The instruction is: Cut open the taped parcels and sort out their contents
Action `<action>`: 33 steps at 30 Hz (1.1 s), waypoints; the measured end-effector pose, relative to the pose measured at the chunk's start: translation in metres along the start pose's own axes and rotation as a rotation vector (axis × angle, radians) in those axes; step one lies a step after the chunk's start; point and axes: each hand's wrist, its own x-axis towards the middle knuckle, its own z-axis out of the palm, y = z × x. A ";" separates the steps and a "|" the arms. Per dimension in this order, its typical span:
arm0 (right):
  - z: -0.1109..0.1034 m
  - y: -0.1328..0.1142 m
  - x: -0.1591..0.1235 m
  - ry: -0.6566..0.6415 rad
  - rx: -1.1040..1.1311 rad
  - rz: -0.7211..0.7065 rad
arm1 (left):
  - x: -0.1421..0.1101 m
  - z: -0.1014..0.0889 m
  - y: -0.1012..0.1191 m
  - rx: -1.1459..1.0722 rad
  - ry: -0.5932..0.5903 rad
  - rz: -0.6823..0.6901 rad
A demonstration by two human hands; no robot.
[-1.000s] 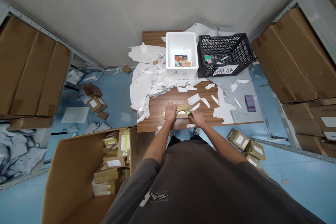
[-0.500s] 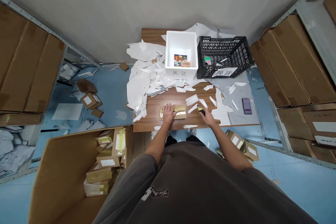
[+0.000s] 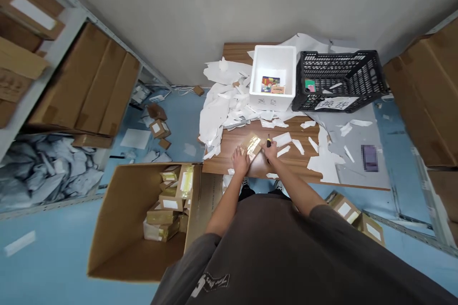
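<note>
"What sort of place is this?"
"A parcel storeroom or packing room, it seems; metal racks (image 3: 76, 20) hold brown cartons (image 3: 96, 86); a big open box (image 3: 118, 233) holds taped parcels (image 3: 171, 200)."
"And the table (image 3: 232, 140)?"
"Torn white wrapping (image 3: 214, 116) litters it; a black crate (image 3: 304, 103) bears a handwritten label (image 3: 336, 103)."

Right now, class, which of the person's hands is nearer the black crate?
Right: the right hand, holding the cutter, is in front of the black crate and to its left; the left hand is farther left.
</note>
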 end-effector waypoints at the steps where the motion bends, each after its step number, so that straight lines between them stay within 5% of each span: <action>1: 0.007 -0.015 0.009 -0.022 -0.024 -0.015 | -0.007 -0.001 -0.007 0.009 -0.009 -0.008; 4: 0.020 -0.044 0.022 -0.093 -0.025 -0.067 | -0.022 -0.003 -0.024 -0.002 -0.036 -0.014; 7: 0.004 -0.035 0.013 -0.216 0.133 -0.032 | -0.023 -0.008 -0.034 -0.028 -0.060 -0.027; 11: -0.064 0.026 -0.004 -0.249 0.373 0.071 | -0.017 -0.013 -0.040 -0.035 -0.036 -0.015; 17: -0.168 0.123 0.004 0.145 0.094 0.280 | -0.012 -0.004 -0.041 0.004 0.047 0.015; 19: -0.188 0.142 0.014 0.208 -0.035 0.321 | -0.012 -0.001 -0.039 0.032 0.066 0.023; 24: -0.219 0.165 0.031 0.136 -0.278 0.319 | -0.011 -0.003 -0.028 0.093 0.109 -0.033; 29: -0.207 0.148 0.013 0.174 -0.334 0.134 | -0.002 -0.011 -0.027 0.102 0.103 -0.034; 33: -0.124 0.092 -0.024 -0.183 -0.238 -0.058 | -0.002 -0.018 -0.022 0.083 0.046 -0.011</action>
